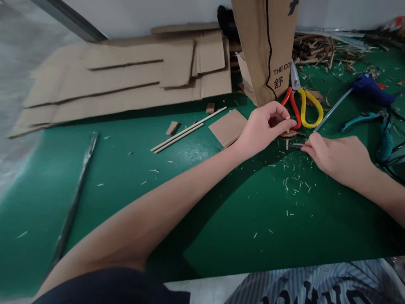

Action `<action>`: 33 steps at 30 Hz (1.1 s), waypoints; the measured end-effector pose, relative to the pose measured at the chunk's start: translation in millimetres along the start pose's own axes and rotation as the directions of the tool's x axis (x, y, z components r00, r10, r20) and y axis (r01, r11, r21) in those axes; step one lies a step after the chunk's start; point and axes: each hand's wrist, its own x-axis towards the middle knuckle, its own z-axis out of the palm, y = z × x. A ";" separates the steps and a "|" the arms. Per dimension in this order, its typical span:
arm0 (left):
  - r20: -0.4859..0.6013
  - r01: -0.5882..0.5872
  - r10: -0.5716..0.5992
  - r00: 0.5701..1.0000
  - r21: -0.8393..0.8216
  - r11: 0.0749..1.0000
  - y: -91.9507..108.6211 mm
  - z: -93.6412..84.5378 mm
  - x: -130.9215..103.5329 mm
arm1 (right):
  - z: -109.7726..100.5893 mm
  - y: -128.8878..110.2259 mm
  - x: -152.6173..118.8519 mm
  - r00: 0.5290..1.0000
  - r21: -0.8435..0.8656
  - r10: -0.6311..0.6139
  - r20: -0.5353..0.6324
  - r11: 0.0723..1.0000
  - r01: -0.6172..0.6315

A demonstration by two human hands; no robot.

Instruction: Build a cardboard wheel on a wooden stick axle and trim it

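Note:
My left hand (264,126) pinches the top of a short pale wooden stick (287,145). The stick passes upright through a small brown cardboard disc (288,135) just under my fingers. My right hand (338,158) is closed around a thin grey metal tool (297,145), whose tip meets or nearly meets the stick below the disc; its exact kind is too small to tell. Pale shavings (297,185) lie scattered on the green table (215,236) below. Behind the disc, scissors (299,99) with one red and one yellow handle lean against a cardboard box (268,55).
Two thin wooden sticks (186,131), a cardboard square (228,127) and small brown offcuts (173,128) lie left of my hands. Flat cardboard sheets (126,84) are stacked behind. At right are a blue glue gun (373,90) and teal pliers (360,120).

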 end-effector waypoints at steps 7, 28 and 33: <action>-0.001 0.000 0.000 1.000 -0.033 0.999 -0.7 -0.1 -0.3 | -2.8 0.1 -2.3 0.996 -0.026 -0.041 0.085 0.999 0.043; -0.020 -0.008 0.007 1.000 -0.065 0.998 -3.9 0.1 0.9 | 1.4 4.5 4.0 1.000 -0.021 0.014 -0.024 1.000 -0.014; -0.013 0.002 -0.002 1.000 -0.047 0.999 -2.5 -0.4 0.7 | -1.0 -0.3 5.0 0.999 -0.043 -0.001 0.047 0.999 0.003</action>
